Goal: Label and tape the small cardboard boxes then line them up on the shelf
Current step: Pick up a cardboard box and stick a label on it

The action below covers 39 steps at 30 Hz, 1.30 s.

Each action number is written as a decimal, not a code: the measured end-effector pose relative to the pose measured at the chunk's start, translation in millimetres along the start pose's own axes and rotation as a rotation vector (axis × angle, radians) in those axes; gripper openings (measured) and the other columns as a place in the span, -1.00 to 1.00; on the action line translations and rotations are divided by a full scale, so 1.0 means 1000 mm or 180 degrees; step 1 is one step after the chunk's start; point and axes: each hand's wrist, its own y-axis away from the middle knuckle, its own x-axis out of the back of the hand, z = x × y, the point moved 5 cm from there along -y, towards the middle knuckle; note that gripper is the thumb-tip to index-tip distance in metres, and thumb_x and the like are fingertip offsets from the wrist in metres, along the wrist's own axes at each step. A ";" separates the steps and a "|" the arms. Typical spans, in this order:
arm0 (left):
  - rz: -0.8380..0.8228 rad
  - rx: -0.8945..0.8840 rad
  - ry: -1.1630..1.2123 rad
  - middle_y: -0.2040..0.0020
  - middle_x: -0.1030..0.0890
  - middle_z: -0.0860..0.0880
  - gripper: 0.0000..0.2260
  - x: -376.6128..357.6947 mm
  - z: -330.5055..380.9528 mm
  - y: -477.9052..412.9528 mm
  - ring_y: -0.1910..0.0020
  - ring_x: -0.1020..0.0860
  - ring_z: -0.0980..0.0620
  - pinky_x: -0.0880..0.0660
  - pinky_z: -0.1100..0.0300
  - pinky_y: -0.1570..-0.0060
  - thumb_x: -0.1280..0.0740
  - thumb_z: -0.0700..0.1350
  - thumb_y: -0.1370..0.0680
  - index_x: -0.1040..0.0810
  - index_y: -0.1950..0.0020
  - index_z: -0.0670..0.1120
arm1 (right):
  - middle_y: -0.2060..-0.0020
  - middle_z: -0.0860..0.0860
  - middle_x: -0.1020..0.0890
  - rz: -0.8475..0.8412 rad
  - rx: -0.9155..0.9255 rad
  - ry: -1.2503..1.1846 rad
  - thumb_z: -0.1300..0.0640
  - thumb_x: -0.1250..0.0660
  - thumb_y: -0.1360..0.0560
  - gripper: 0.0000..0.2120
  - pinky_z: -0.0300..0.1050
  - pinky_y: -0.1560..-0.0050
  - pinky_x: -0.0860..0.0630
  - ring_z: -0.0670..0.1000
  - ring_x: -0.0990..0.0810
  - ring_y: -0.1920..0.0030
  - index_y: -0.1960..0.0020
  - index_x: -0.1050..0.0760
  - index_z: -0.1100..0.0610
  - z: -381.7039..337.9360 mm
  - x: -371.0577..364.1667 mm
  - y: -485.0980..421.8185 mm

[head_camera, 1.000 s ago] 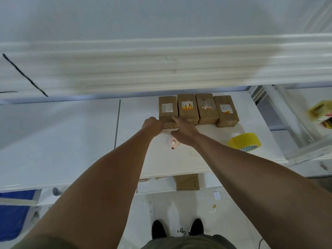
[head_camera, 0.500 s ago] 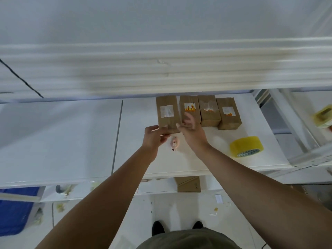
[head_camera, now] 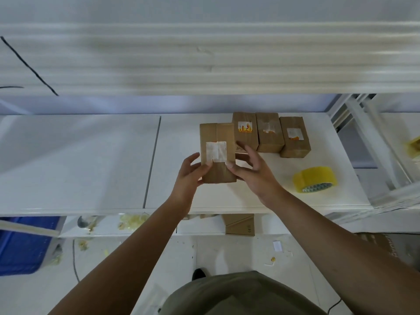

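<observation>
A small brown cardboard box [head_camera: 217,135] with a white label is lifted off the white shelf [head_camera: 91,160], closer to me than the row. My left hand [head_camera: 189,176] grips its near left corner, thumb on top. My right hand [head_camera: 252,171] holds its near right side, thumb on the top face and fingers spread behind. Three more labelled boxes stand side by side at the back: one with an orange-marked label [head_camera: 245,130], a middle one [head_camera: 269,131] and a right one [head_camera: 294,136].
A yellow roll of tape [head_camera: 314,178] lies on the shelf to the right. An upper shelf board [head_camera: 204,57] overhangs the back. A white frame [head_camera: 372,142] borders the right side. Below are a blue bin [head_camera: 22,244], a cardboard piece [head_camera: 239,223] and scraps on the floor.
The leftmost box has come out of the row toward me, lifted in both hands. The small pink item on the shelf is now out of sight behind my hands.
</observation>
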 end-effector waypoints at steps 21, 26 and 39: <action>0.0307 -0.0935 -0.1174 -0.10 -0.67 0.19 -0.43 0.001 0.029 0.001 -0.01 -0.67 0.30 -0.65 0.32 0.20 -0.52 0.16 -0.55 -0.44 -0.52 0.17 | -0.13 -0.10 -0.68 0.0463 0.0027 0.0409 -0.22 -0.49 -0.52 -0.54 0.03 -0.16 -0.67 -0.06 -0.65 -0.16 -0.37 -0.53 -0.13 -0.037 -0.005 -0.011; 0.0177 -0.0843 -0.0646 -0.20 -0.70 0.07 -0.47 0.002 0.025 0.003 -0.11 -0.71 0.14 -0.72 0.12 0.05 -0.47 0.21 -0.56 -0.47 -0.50 0.18 | -0.13 -0.12 -0.68 0.0341 -0.0094 0.0181 -0.28 -0.49 -0.49 -0.51 -0.05 -0.07 -0.72 -0.07 -0.69 -0.13 -0.35 -0.51 -0.16 -0.036 -0.009 -0.012; -0.0125 -0.0625 -0.0853 -0.23 -0.68 -0.02 -0.50 0.014 0.010 -0.010 -0.21 -0.67 0.00 -0.71 0.01 -0.10 -0.42 0.08 -0.65 -0.45 -0.59 0.06 | -0.13 -0.01 -0.71 0.0281 -0.0536 -0.0053 -0.18 -0.49 -0.54 -0.53 0.14 -0.17 -0.69 0.04 -0.71 -0.14 -0.40 -0.52 -0.12 -0.007 -0.028 -0.025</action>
